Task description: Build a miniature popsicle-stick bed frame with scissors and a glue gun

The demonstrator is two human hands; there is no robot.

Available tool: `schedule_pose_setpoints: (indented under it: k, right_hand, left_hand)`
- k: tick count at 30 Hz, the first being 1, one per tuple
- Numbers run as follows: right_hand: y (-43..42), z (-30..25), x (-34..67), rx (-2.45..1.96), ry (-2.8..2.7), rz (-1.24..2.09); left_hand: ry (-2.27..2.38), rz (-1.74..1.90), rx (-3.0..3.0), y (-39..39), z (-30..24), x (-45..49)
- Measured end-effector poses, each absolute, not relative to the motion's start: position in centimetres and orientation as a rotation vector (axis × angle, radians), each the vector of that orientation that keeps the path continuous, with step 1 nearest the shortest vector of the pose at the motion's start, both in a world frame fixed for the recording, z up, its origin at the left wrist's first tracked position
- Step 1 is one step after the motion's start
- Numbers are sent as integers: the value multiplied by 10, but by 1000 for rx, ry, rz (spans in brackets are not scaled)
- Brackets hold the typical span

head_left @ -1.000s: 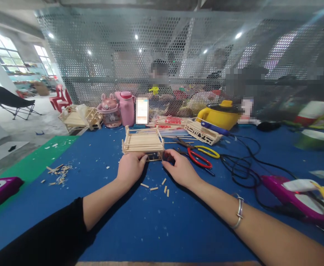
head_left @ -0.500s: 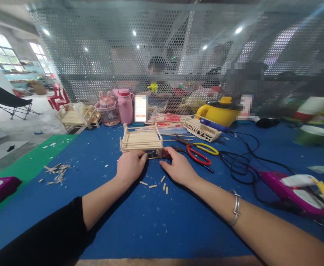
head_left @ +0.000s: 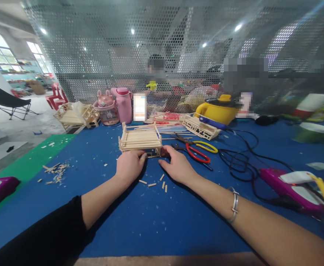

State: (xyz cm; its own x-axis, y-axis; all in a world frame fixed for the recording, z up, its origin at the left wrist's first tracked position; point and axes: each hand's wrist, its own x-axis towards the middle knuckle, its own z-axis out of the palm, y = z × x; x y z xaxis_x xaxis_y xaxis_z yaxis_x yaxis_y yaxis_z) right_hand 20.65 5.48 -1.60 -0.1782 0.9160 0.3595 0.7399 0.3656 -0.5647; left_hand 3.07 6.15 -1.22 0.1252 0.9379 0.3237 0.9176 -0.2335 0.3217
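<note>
The wooden model (head_left: 140, 141) stands on the blue surface (head_left: 140, 229). The fingers of left hand (head_left: 129, 166) and right hand (head_left: 180, 166) are at its lower front; if they grasp it, I cannot tell. Behind, the pink jug (head_left: 123, 107) and yellow pot (head_left: 223, 111) are lidded, contents hidden.

A pink flask (head_left: 124, 106) stands beside a rabbit-eared container (head_left: 108, 115).

Matt wooden frame (head_left: 140, 141), shiny metal bracelet (head_left: 235, 203)

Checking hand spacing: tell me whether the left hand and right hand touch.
Apart: the head view shows blue tabletop between the left hand and right hand.
</note>
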Motion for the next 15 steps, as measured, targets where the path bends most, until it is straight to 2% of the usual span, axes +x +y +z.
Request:
schedule_pose_setpoints:
  k: [15]
  right_hand:
    - [53, -13, 205, -1515, -1973, 365]
  left_hand:
    - [1966, 675, 2339, 62, -13, 32]
